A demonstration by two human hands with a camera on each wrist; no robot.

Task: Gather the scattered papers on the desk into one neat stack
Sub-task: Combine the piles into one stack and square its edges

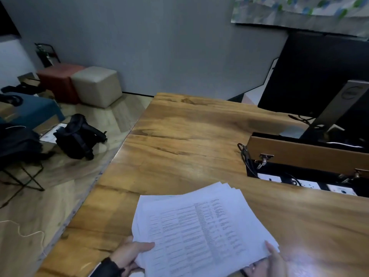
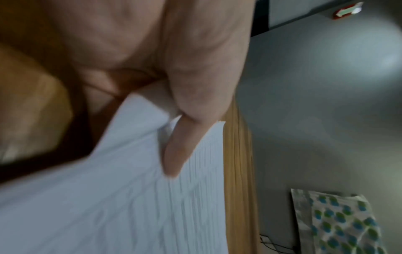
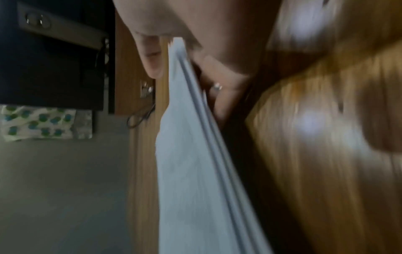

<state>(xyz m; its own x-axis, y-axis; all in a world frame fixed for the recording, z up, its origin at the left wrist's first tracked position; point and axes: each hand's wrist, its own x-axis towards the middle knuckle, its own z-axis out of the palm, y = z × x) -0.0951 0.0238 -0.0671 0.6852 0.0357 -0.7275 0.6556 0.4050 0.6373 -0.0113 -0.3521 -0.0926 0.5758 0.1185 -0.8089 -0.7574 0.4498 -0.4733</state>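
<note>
The table (image 1: pixel 199 136) fills most of my view, a broad slab of grained wood running out to a grey wall (image 1: pixel 159 47). At its far right stands a dark monitor (image 1: pixel 323 76) on a grey stand (image 1: pixel 339 104) with a round badge I read as Dell, though it is blurred. In front of it a hinged wooden flap (image 1: pixel 303 154) is propped up over a recess in the table, with white sockets (image 1: pixel 279 179) and black cables (image 1: pixel 245 154) inside. A sheet with blue and green spots (image 1: pixel 299 9) hangs on the wall above the monitor. On the floor to my left lie a black bag (image 1: pixel 77 136), a beige cube stool (image 1: pixel 95 85) and a red one (image 1: pixel 58 80) touching it.

The papers (image 1: pixel 199 230) are at the near edge of the table, held up off the wood between my hands, the sheets fanned unevenly at the far corner. The top page carries printed rows in columns, too small to read.

My left hand (image 1: pixel 129 254) grips the left corner: thumb flat across the top page, fingers (image 2: pixel 97 96) curled beneath. My right hand (image 1: pixel 273 258) pinches the right edge, thumb on top and fingers (image 3: pixel 226 96) under the sheets, a ring (image 3: pixel 217 86) on one of them. Both wrist views are blurred
</note>
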